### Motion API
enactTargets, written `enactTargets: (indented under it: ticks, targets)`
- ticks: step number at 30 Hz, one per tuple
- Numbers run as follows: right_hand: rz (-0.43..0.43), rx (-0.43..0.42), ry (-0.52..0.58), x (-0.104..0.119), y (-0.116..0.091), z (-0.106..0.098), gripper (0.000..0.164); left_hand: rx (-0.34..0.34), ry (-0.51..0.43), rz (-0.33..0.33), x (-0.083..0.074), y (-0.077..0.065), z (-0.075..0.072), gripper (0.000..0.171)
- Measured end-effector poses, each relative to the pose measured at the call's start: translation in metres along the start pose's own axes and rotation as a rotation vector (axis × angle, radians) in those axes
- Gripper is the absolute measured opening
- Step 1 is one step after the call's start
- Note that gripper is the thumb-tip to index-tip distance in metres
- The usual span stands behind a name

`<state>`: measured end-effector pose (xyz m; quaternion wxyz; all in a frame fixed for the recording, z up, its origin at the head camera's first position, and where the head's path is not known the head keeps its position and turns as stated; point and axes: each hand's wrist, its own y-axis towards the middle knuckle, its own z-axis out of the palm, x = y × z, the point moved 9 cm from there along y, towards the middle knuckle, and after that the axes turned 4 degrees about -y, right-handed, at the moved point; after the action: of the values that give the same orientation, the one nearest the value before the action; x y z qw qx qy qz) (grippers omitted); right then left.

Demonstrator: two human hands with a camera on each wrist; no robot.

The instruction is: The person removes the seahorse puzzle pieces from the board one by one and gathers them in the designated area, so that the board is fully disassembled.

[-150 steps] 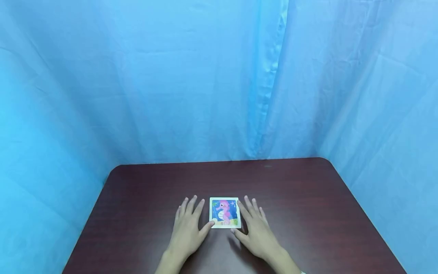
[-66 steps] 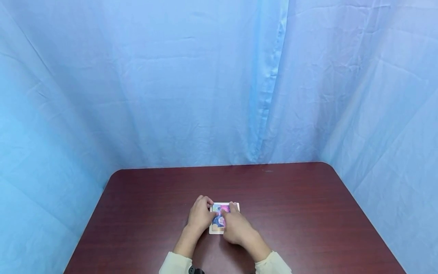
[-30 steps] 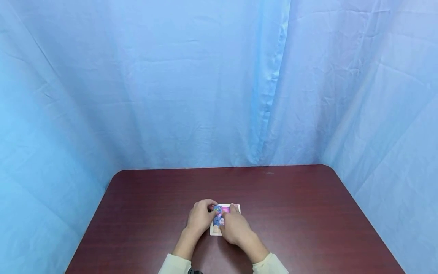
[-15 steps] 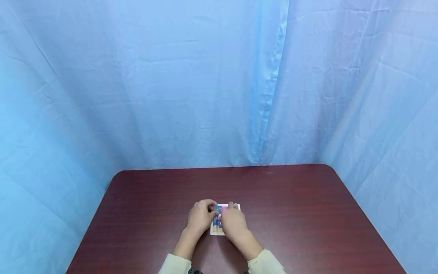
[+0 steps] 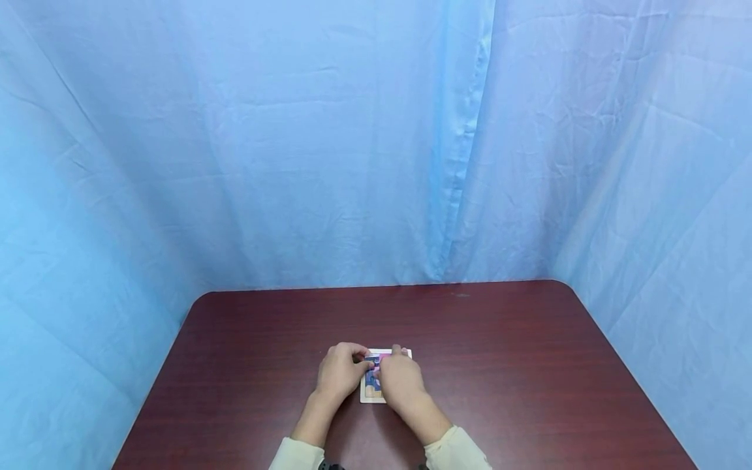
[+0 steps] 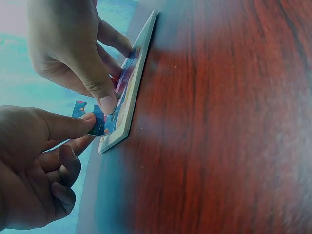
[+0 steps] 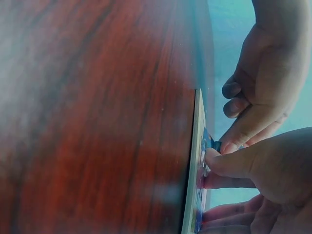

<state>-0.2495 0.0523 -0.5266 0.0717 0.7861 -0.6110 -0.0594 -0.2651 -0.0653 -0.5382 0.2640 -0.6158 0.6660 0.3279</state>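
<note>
A small square jigsaw puzzle (image 5: 371, 399) with a pale frame and a pink and blue picture lies on the table. At its far left corner my left hand (image 5: 339, 372) pinches a blue puzzle piece (image 6: 98, 120) between thumb and forefinger, its other fingers curled in. The piece stands tilted up out of the picture. My right hand (image 5: 402, 378) rests over the right part of the puzzle and hides most of it. Its thumb (image 7: 229, 163) presses right beside the tilted piece, and the other fingertips lie spread over the picture farther along.
The dark red-brown wooden table (image 5: 499, 365) reaches out around the puzzle on all sides. Light blue curtains (image 5: 329, 143) hang behind it and at both sides. Cream sleeves (image 5: 297, 455) cover the forearms.
Both hands first lay flat at the puzzle's sides; now they are over it, and the left has tilted a piece up. Lately the right hand has shifted slightly left and its fingers have drawn in.
</note>
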Motion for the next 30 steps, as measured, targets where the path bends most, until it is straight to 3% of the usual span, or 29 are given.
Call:
enactTargets:
  ticks: [11, 23, 30]
  targets:
    - [0.023, 0.007, -0.006, -0.0001, 0.0019, 0.0007, 0.029, -0.048, 0.019, -0.013, 0.0029, -0.0025, -0.004, 0.015]
    - [0.006, 0.006, -0.02, -0.0006, 0.0002, -0.0001, 0.03, -0.005, -0.022, 0.004, -0.0001, -0.0038, -0.0042, 0.013]
    - [0.014, 0.0, -0.025, -0.0009, 0.0003, -0.003, 0.029, 0.0, -0.033, -0.02, 0.0032, -0.0021, -0.0032, 0.009]
